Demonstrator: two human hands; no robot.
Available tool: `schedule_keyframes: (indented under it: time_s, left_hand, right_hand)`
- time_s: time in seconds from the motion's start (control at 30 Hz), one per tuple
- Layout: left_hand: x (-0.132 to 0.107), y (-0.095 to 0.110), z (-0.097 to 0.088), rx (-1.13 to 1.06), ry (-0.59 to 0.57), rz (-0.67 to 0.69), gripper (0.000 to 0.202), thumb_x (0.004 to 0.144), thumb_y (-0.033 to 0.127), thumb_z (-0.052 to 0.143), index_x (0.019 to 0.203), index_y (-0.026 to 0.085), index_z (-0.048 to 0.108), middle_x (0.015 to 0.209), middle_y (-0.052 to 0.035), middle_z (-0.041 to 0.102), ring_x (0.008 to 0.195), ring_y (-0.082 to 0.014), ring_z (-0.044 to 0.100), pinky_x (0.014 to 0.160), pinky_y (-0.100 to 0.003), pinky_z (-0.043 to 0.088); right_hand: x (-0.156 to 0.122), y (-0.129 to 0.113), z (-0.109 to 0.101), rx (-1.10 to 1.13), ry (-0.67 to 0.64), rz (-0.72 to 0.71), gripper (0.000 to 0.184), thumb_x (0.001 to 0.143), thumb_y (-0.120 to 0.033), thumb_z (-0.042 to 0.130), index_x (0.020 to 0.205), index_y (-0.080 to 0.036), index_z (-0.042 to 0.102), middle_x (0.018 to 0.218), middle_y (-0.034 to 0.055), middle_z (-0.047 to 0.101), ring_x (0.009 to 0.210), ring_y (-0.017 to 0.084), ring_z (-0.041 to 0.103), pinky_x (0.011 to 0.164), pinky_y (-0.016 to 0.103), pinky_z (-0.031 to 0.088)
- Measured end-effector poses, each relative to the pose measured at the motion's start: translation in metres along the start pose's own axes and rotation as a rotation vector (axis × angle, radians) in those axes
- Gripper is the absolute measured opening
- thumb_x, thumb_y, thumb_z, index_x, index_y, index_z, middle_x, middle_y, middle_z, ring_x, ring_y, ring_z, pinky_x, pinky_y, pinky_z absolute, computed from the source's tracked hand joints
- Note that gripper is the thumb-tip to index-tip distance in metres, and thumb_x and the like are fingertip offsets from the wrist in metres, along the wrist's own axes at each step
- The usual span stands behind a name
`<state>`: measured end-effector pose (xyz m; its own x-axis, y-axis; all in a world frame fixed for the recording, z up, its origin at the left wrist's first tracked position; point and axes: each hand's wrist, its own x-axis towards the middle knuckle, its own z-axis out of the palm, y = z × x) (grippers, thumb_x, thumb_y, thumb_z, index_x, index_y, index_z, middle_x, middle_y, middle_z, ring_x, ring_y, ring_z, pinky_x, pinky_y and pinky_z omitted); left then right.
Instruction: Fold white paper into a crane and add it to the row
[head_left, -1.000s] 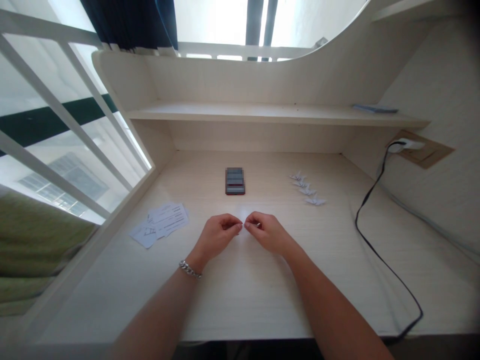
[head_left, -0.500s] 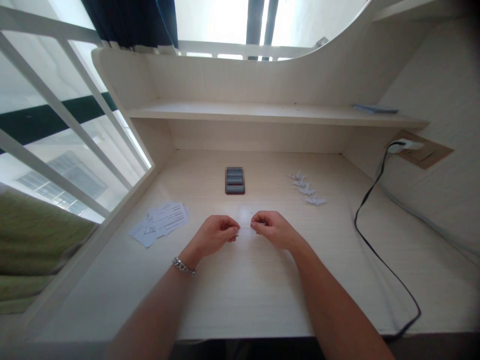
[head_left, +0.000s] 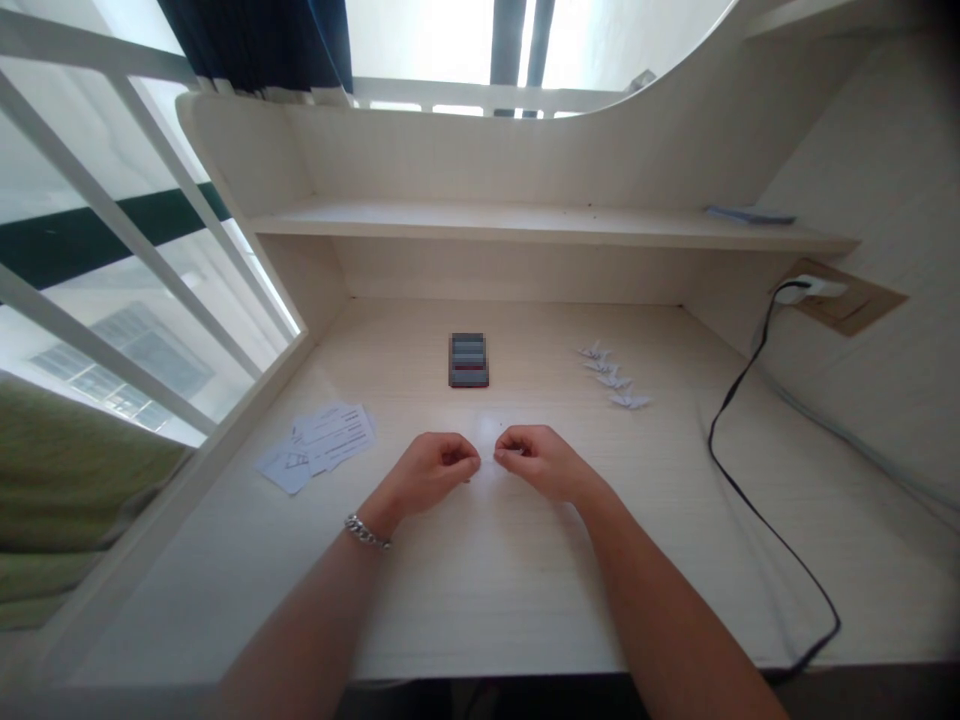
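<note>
Over the middle of the desk, my left hand (head_left: 439,465) and my right hand (head_left: 541,460) face each other, fingertips a short gap apart. Both are closed in a pinch. A small piece of white paper (head_left: 487,461) spans the gap, its ends hidden by my fingers; its folds are too small to make out. Beyond my right hand, several folded white paper cranes (head_left: 613,381) stand in a slanting row. To the left of my left hand lie several loose white papers (head_left: 330,438) with printed lines, overlapping. A silver chain bracelet (head_left: 367,531) circles my left wrist.
A dark rectangular object (head_left: 469,361), pixelated, lies on the desk (head_left: 495,590) beyond my hands. At right a black cable (head_left: 731,490) runs from the wall socket (head_left: 851,298) to the front edge. A shelf (head_left: 480,222) crosses the back; white rails (head_left: 135,240) stand at left.
My right fingertips have shifted slightly left, narrowing the gap to my left hand. Less of the paper shows between them. The cranes, loose papers and cable stay in place.
</note>
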<state>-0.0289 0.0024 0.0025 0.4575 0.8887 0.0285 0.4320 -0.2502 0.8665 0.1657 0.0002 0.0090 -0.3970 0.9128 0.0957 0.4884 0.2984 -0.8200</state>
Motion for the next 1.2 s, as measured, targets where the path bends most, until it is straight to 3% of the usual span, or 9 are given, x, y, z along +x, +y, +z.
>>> schedule_keyframes:
  time_s: [0.17,0.3,0.4,0.5,0.67,0.77,0.93,1.2]
  left_hand:
    - [0.001,-0.008,-0.008,-0.037,-0.010,-0.016,0.013,0.073,0.023,0.053,0.071,0.015,0.062,0.061,-0.0003,0.060,0.056,-0.0112,0.052,0.051,-0.021,0.037]
    - [0.004,-0.010,-0.012,-0.196,0.125,-0.037,0.011,0.073,0.023,0.055,0.069,0.014,0.060,0.060,-0.0005,0.059,0.057,-0.0111,0.053,0.055,-0.022,0.041]
    - [0.006,-0.007,-0.007,-0.414,0.189,-0.078,0.019,0.076,0.031,0.055,0.077,0.013,0.062,0.067,-0.0030,0.062,0.063,-0.0129,0.057,0.061,-0.025,0.045]
    - [0.007,-0.002,0.003,-0.466,0.155,-0.070,0.025,0.071,0.032,0.063,0.087,0.013,0.063,0.073,-0.0044,0.065,0.067,-0.0144,0.059,0.061,-0.025,0.046]
    - [0.009,-0.003,0.009,-0.518,0.242,0.004,0.018,0.065,0.026,0.070,0.077,0.013,0.064,0.071,-0.0026,0.066,0.065,-0.0127,0.059,0.062,-0.023,0.045]
    - [0.010,-0.005,0.008,-0.550,0.283,0.039,0.016,0.065,0.024,0.070,0.075,0.013,0.064,0.072,-0.0026,0.066,0.067,-0.0125,0.059,0.065,-0.024,0.046]
    - [0.011,-0.006,0.013,-0.537,0.219,0.019,0.018,0.068,0.025,0.068,0.080,0.013,0.063,0.077,-0.0031,0.066,0.072,-0.0132,0.059,0.069,-0.025,0.046]
    - [0.011,-0.009,0.015,-0.460,0.329,0.042,0.029,0.071,0.025,0.065,0.097,0.015,0.060,0.078,-0.0023,0.063,0.071,-0.0114,0.058,0.066,-0.023,0.046]
  right_hand:
    - [0.000,0.004,-0.006,0.045,0.003,0.021,0.015,0.074,-0.024,0.052,0.070,-0.015,0.063,0.062,-0.0004,0.056,0.056,0.010,0.046,0.051,0.021,0.033]
    - [0.001,0.009,-0.010,0.133,0.090,0.058,0.017,0.076,-0.027,0.052,0.071,-0.014,0.061,0.060,-0.0007,0.055,0.056,0.011,0.047,0.050,0.022,0.034]
    - [0.003,0.008,-0.005,0.195,0.142,0.046,0.018,0.078,-0.029,0.052,0.074,-0.014,0.061,0.062,0.0000,0.056,0.058,0.011,0.050,0.052,0.023,0.038]
    - [0.004,0.003,0.005,0.199,0.202,0.010,0.020,0.079,-0.032,0.052,0.076,-0.015,0.062,0.065,0.0009,0.058,0.060,0.012,0.052,0.055,0.023,0.041]
    - [0.002,-0.007,0.012,0.138,0.277,-0.089,0.016,0.080,-0.029,0.053,0.081,-0.017,0.063,0.076,0.0031,0.064,0.068,0.013,0.056,0.059,0.023,0.045]
    - [0.001,-0.009,0.012,0.068,0.265,-0.123,0.014,0.079,-0.028,0.055,0.082,-0.018,0.064,0.080,0.0039,0.064,0.073,0.014,0.058,0.062,0.023,0.046]
    - [0.003,-0.005,0.014,0.049,0.259,-0.065,0.016,0.078,-0.031,0.055,0.082,-0.017,0.063,0.079,0.0039,0.064,0.071,0.014,0.057,0.062,0.024,0.045]
    - [0.008,0.004,0.020,0.095,0.130,0.033,0.019,0.077,-0.030,0.053,0.068,-0.015,0.060,0.063,0.0002,0.057,0.058,0.011,0.048,0.053,0.021,0.036]
